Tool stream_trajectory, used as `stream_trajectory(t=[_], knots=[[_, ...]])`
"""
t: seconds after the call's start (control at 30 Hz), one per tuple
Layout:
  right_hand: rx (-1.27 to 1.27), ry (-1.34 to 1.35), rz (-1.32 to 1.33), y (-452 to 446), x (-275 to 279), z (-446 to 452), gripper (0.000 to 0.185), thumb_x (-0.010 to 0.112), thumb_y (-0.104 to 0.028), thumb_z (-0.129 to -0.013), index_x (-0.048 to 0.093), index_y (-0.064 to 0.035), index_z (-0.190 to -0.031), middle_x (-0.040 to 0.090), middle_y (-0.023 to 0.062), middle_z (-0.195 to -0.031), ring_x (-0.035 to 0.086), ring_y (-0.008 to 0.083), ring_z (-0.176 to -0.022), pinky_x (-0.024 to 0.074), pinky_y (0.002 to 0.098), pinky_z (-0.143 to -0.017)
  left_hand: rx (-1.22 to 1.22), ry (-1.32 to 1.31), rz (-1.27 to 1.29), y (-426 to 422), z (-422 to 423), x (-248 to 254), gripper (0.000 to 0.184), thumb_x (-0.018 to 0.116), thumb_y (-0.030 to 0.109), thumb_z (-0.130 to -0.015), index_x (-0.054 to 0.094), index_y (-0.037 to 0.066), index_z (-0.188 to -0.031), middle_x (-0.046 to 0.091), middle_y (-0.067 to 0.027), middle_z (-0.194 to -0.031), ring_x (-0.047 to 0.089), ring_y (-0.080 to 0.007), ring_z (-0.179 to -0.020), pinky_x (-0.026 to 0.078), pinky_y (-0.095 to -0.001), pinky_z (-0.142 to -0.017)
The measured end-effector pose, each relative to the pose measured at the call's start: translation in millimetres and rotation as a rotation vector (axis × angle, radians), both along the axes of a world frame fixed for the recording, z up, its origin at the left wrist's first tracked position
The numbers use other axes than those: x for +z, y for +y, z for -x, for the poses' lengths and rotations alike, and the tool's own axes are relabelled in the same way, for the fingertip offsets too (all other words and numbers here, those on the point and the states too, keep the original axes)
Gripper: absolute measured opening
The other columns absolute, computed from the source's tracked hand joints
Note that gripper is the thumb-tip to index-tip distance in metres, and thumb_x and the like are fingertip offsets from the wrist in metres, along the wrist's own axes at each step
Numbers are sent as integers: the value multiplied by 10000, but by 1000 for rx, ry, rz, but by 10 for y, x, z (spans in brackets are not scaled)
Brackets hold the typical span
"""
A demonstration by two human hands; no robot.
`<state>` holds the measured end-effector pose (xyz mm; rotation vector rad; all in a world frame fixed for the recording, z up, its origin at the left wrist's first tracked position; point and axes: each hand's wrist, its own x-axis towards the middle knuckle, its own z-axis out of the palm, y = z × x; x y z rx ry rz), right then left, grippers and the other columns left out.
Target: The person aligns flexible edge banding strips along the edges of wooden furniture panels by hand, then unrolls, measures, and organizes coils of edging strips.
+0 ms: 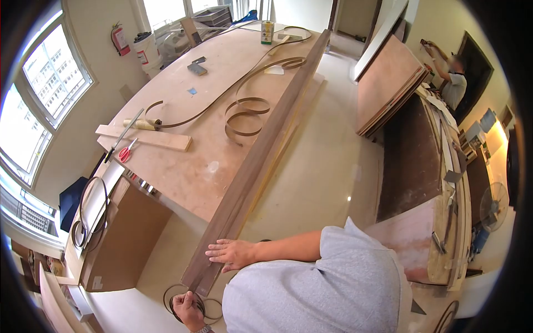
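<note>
My right hand [230,253] lies flat, palm down with fingers apart, across the near part of a long dark brown wood-grain board [250,177]. At the near end of this board, my left hand [189,311] is closed, its fingertips by the board's edge; what they grip is too small to make out. Thin dark strip loops [168,294] curl around the left hand. The board runs away along the right edge of a large plywood panel [183,177]. On that panel lies a curled brown strip [244,133].
On the panel lie a wooden batten [144,139], red scissors [126,152], a roll [141,124] and a can [267,32]. A cardboard box [127,238] stands at left. At right are leaning sheets [388,83], a workbench [438,166] and another person [455,83] with raised arms.
</note>
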<state>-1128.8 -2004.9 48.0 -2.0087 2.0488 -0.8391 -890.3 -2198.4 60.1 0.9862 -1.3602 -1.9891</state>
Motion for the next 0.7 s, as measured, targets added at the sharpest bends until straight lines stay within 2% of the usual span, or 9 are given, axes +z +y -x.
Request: stream_trajectory(t=[0.1,0.2,0.3,0.4,0.5,0.63,0.7], knots=[[4,-1,6,-5,-24,7,571,563,-437,-864,508,-38,-1269,405,105,-1412,312,251,-1349,223,425,-1113,-92,-57,-48,132,98,318,105,622,-2,-823,553,-33,-896,522,-14,-690,450,-60,-559,341,-186,-490],[12,-21,4,-23,-67,10,593,576,-442,-847,509,-39,-1276,398,113,-1417,291,255,-1359,211,436,-1114,-288,-184,27,62,57,421,129,617,47,-836,589,-54,-912,516,-1,-655,427,-55,-542,313,-190,-485],[13,-33,-4,-16,-45,13,584,571,-439,-852,510,-41,-1276,396,110,-1419,290,250,-1360,210,433,-1115,-378,-412,252,-16,49,518,168,645,136,-829,613,-29,-842,529,-4,-620,465,-85,-559,363,-210,-542],[16,-39,-18,-15,-28,15,579,564,-437,-858,508,-43,-1278,392,106,-1423,285,245,-1363,207,430,-1116,-302,-436,256,-34,71,540,159,674,113,-811,584,0,-744,508,2,-580,455,-84,-545,356,-199,-546],[4,-20,-7,-10,18,15,555,569,-430,-862,524,-43,-1257,408,96,-1413,312,238,-1350,228,424,-1108,-185,-177,84,-120,-19,218,211,690,50,-793,517,46,-672,481,18,-581,364,-46,-509,263,-208,-468],[17,-29,-53,-22,6,18,570,546,-445,-869,507,-51,-1280,380,100,-1431,280,238,-1365,201,430,-1119,-67,-104,-74,-55,-70,92,253,698,3,-772,476,71,-670,544,-29,-640,420,-73,-514,343,-207,-487],[19,-8,-42,-28,16,26,565,535,-449,-875,510,-54,-1278,381,98,-1431,284,239,-1363,200,431,-1118,57,-12,-154,87,65,274,232,692,-14,-771,487,63,-695,590,-67,-693,469,-94,-527,396,-214,-504]])
